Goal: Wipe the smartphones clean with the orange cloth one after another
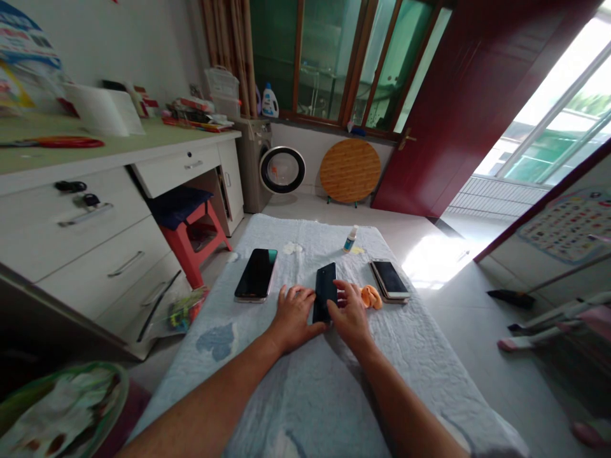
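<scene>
A black smartphone (326,287) stands out dark against the pale cloth between my hands. My left hand (294,319) is at its lower left corner, index finger along the left edge and thumb across the bottom, the other fingers on the cloth. On the other side, my right hand (352,313) grips the right edge, thumb over the front. An orange crumpled cloth (371,297) lies just right of that hand. Further left is a larger black phone (256,275). A white-framed phone (390,280) rests on the right, seemingly on top of another flat item.
A small spray bottle (350,239) stands toward the far edge of the cloth-covered table (296,407). To the left are a red stool (191,235) and a white desk (90,229). A bin (121,394) sits at lower left. Behind is a washing machine (252,165), its door open.
</scene>
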`<state>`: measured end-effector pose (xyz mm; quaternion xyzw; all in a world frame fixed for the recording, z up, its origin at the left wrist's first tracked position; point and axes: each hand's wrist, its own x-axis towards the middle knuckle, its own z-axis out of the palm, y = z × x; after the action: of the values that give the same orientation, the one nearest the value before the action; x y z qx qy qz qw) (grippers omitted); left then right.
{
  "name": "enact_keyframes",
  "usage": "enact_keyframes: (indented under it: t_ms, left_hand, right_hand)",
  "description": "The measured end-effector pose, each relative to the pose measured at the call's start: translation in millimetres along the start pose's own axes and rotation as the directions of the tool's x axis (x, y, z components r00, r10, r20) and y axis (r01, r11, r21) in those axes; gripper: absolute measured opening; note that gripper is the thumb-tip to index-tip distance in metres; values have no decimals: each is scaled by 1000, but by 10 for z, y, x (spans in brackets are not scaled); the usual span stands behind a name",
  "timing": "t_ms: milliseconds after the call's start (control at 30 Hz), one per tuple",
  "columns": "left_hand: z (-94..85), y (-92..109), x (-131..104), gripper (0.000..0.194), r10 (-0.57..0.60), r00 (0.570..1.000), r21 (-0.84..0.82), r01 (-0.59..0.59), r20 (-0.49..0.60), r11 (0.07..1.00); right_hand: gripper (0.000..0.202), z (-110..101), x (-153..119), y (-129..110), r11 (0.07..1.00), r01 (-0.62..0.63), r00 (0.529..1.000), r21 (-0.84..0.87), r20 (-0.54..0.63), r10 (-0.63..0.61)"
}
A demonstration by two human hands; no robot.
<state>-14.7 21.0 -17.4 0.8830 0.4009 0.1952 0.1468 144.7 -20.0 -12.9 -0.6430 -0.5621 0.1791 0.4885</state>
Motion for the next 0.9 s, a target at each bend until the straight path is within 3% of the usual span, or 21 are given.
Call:
enact_keyframes:
  t_ms: [167, 300, 467, 667, 900]
  left_hand:
    - [-14, 46, -12, 49, 6, 1000, 3, -6, 8, 1000]
    - [-29, 58, -18, 47, 40, 999, -12, -39, 35, 999]
    - [-25, 48, -27, 51, 95, 993, -56, -92, 71, 994]
    - [20, 2, 28, 38, 20, 997, -112, -28, -73, 993]
    - [60, -54, 94, 23, -34, 987, -20, 31, -154, 999]
  right_hand:
    - [48, 87, -45, -96, 998, 37, 999, 42, -21, -36]
    - [40, 102, -64, -106, 992, 94, 996, -87, 3, -94]
    - [41, 76, -79, -100, 921, 283, 957, -269, 16, -289]
    - [47, 39, -119, -159, 803, 412, 911, -431, 187, -367]
    - [39, 29, -151, -220, 786, 432, 899, -442, 283, -335]
